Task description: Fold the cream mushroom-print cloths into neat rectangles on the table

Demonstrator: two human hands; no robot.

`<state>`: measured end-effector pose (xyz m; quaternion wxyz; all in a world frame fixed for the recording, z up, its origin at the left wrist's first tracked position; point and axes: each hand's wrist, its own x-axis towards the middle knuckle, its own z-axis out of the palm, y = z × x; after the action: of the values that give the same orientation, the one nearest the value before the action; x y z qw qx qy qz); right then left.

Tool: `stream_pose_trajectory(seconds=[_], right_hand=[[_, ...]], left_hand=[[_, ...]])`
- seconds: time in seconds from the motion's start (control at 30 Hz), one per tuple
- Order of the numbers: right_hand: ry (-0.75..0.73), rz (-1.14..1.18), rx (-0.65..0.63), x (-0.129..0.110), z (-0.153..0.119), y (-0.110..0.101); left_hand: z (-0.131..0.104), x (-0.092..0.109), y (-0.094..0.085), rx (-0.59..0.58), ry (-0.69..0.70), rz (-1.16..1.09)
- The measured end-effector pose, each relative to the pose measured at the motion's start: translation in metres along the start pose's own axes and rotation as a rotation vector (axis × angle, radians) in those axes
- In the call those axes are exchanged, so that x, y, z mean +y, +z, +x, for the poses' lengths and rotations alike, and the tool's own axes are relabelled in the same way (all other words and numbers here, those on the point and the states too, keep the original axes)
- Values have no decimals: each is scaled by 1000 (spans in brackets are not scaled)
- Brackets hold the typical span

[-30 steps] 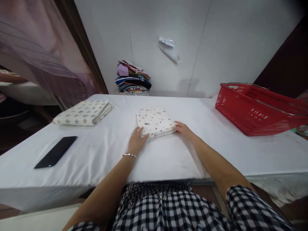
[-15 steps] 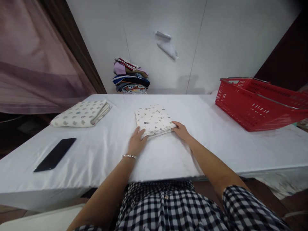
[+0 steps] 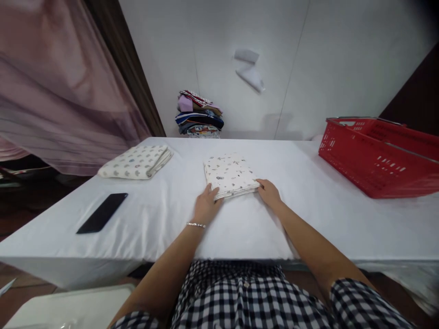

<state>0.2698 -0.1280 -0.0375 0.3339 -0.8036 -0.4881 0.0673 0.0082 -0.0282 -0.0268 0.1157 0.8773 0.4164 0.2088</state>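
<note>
At the far left, a pink curtain (image 3: 51, 91) is seen hanging just past the table's (image 3: 240, 228) left edge. A black phone (image 3: 102, 213) is laid near that edge, with a second folded cloth (image 3: 137, 161) farther back. At the centre, a folded printed cloth (image 3: 229, 174) is flanked by both hands: the left hand (image 3: 206, 206) is laid flat at its near left corner, fingers together, and the right hand (image 3: 269, 193) is pressed against its near right corner. Bare sheet is left on either side. A red basket (image 3: 373, 157) is set at the far right.
</note>
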Motion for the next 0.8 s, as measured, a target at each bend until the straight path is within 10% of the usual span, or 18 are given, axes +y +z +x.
stream_pose_trajectory(seconds=[0.27, 0.8], right_hand=[[-476, -235, -152, -11, -2, 5], [-443, 74, -78, -42, -12, 10]], left_hand=[[-4, 5, -1, 17, 220, 28], [1, -22, -16, 132, -279, -482]])
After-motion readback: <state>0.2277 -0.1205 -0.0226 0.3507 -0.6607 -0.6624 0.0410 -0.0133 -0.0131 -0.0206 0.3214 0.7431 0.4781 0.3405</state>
